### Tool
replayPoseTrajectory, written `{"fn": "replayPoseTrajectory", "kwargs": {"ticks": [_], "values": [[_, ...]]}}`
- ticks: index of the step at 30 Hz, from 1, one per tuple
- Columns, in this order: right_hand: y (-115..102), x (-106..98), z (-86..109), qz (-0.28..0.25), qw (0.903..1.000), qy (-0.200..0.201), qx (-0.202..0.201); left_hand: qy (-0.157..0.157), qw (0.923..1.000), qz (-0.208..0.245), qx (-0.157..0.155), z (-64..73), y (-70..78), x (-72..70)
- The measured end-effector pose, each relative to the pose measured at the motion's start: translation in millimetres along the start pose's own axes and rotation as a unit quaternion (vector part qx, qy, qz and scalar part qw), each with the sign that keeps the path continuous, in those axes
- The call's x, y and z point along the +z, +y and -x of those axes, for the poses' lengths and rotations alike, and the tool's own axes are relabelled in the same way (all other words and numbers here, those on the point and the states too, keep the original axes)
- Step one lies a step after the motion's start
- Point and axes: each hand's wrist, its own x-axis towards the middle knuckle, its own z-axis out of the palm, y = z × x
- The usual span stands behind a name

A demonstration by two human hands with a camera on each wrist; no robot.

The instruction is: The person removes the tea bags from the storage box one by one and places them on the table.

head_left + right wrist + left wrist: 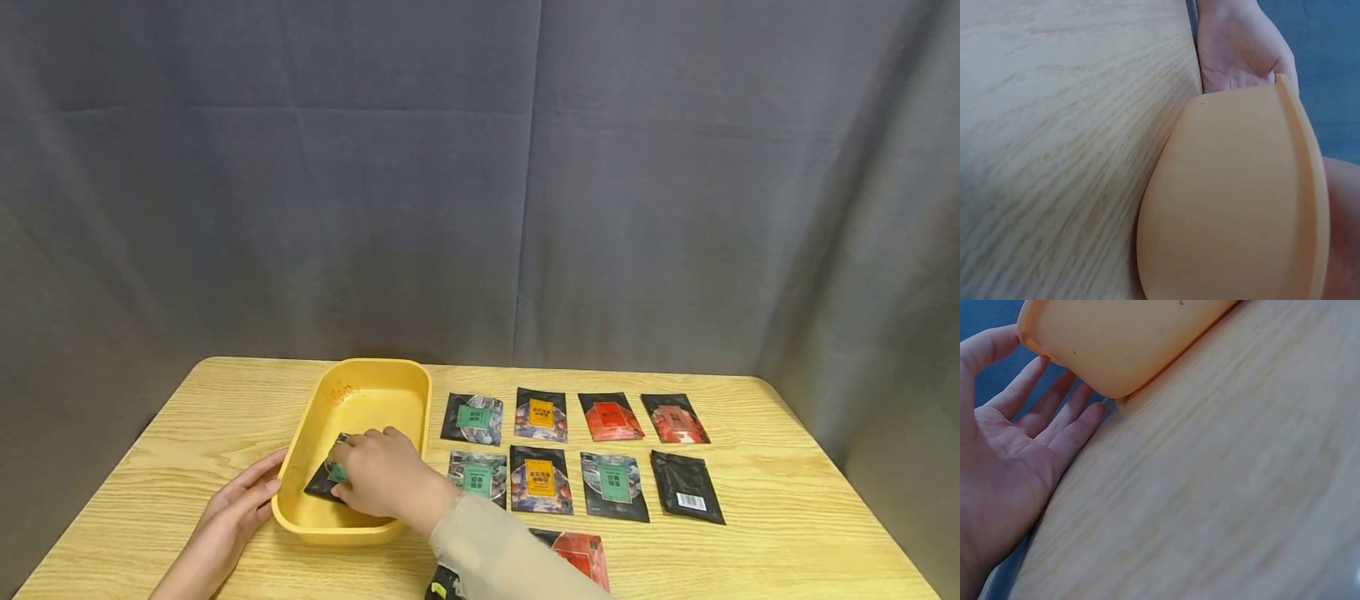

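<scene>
A yellow plastic bin point(375, 400) stands at the left of the table. My left hand point(238, 508) touches its near-left corner from outside, with fingers mostly straight, thumb against the rim. In the left wrist view, the same hand point(1029, 431) has its palm turned up beside the bin's wall point(1129, 344). Inside the bin, my right hand point(390, 475) holds a black sachet with a green label point(322, 483). The right fingertips are partly hidden by the hand itself. In the right wrist view, the bin's outer wall point(1229, 200) hides the right hand.
Right of the bin, several flat sachets lie in rows, including a yellow-labelled sachet point(542, 414), a red one point(611, 417) and a plain black one with a barcode point(686, 483). Another red sachet point(585, 557) is partly under the right sleeve point(502, 542). A grey curtain point(480, 208) hangs behind.
</scene>
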Motion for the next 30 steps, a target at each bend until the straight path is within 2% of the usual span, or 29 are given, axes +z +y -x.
{"fn": "replayPoseTrajectory", "kwargs": {"ticks": [7, 12, 23, 27, 30], "values": [[-4.6, 6.2, -8.5, 0.016, 0.9969, -0.069, 0.034, 0.015, 0.9998, -0.007, -0.007, -0.9, 0.7, 1.3], [-4.9, 12.4, -9.7, 0.019, 0.9955, -0.087, 0.033, 0.021, 0.9997, -0.014, -0.009, -1.7, 1.4, 3.3], [-8.4, 9.9, -8.2, 0.024, 0.9976, -0.060, 0.023, 0.012, 0.9997, -0.013, -0.019, 0.1, 1.4, 1.0], [-9.6, 7.6, -6.8, 0.028, 0.9990, -0.028, 0.021, 0.008, 0.9998, -0.009, -0.015, 0.6, 1.4, 1.2], [-10.2, 5.3, -4.1, 0.042, 0.9989, 0.013, 0.016, 0.002, 1.0000, -0.005, -0.008, 1.2, 1.7, 1.3]]}}
